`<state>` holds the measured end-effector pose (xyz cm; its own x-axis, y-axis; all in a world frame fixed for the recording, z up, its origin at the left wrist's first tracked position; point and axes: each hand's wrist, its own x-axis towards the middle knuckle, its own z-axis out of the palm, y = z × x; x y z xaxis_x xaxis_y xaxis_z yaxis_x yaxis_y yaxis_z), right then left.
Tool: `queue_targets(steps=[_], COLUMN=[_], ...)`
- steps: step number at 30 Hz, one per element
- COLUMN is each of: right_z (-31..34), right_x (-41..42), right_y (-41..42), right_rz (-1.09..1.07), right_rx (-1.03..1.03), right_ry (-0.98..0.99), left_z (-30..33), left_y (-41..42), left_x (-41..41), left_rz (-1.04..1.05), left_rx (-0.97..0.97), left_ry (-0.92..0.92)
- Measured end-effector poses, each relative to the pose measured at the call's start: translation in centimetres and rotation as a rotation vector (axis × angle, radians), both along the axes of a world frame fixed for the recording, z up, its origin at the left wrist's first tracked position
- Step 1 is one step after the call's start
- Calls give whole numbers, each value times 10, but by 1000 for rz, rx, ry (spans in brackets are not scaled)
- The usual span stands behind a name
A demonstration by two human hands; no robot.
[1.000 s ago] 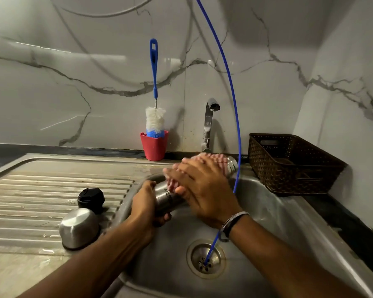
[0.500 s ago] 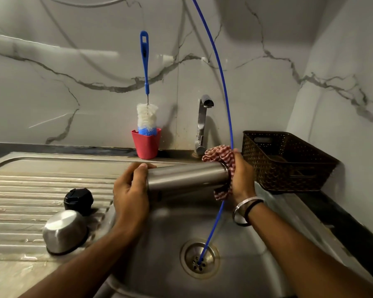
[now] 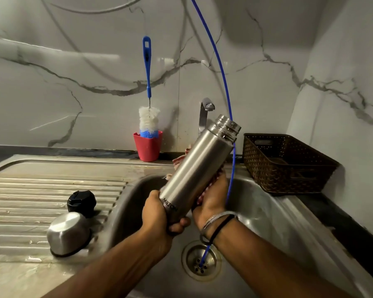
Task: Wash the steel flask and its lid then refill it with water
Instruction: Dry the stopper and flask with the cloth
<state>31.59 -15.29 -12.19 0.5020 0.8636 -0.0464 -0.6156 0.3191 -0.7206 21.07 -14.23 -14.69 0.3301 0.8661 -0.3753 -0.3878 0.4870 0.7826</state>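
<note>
- Steel flask now tilted up, mouth toward the tap, base low in my left hand. 0.5 s ago it lay nearly level across the sink; 1 s ago it was lower still, under my right palm.
- Left hand: fingers and thumb curled round the base end, just below the MILTON lettering. Grip has moved from the neck end to the base end since 0.5 s ago.
- Right hand: behind the flask body at mid-height, pressing the red checked cloth against the far side. It has slid down from the mouth end. Finger positions are hidden by the flask, so I cannot tell whether they are curled or flat.
- Flask is held above the basin, touching nothing but my hands and the cloth. The threaded mouth is bare and uncapped.
- Steel lid and black stopper sit on the draining board, left of the basin, touching or nearly so. Neither is in hand.
- Blue tube arcs down past the flask mouth into the drain. No water visible from the tap.
- Judgement: outer scrub has covered the flask length; I read this as a check or last wipe of the underside.
- Judgement: interior not yet brushed; bottle brush stands unused in the red cup. Lid wash, rinse and refill remain.
</note>
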Motion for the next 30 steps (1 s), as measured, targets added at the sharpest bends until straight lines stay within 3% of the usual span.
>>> queue_targets(steps=[5, 8, 11, 14, 16, 20, 23, 26, 30], right_z=[9, 22, 21, 9, 4, -11, -15, -6, -3], right_x=[12, 35, 48, 39, 23, -12, -18, -10, 1], right_y=[3, 7, 2, 3, 6, 3, -1, -3, -2], right_rz=[66, -26, -86, -72, -49, 55, 78, -84, -474], right_rx=[17, 181, 206, 159, 104, -64, -42, 124, 217], right_ry=[-13, 17, 54, 78, 9, -204, -390, -672, -969], left_z=[3, 1, 1, -2, -3, -1, 1, 3, 2], left_y=[8, 11, 9, 2, 2, 17, 29, 39, 29], left_x=[-8, -7, -4, 0, 1, -9, -21, -22, -10], left_rz=[98, 223, 295, 194, 123, 101, -85, -185, -154], left_rx=[46, 148, 430, 640, 572, 229, 13, -64, -27], left_ry=[42, 105, 163, 192, 134, 20, 21, 40, 56])
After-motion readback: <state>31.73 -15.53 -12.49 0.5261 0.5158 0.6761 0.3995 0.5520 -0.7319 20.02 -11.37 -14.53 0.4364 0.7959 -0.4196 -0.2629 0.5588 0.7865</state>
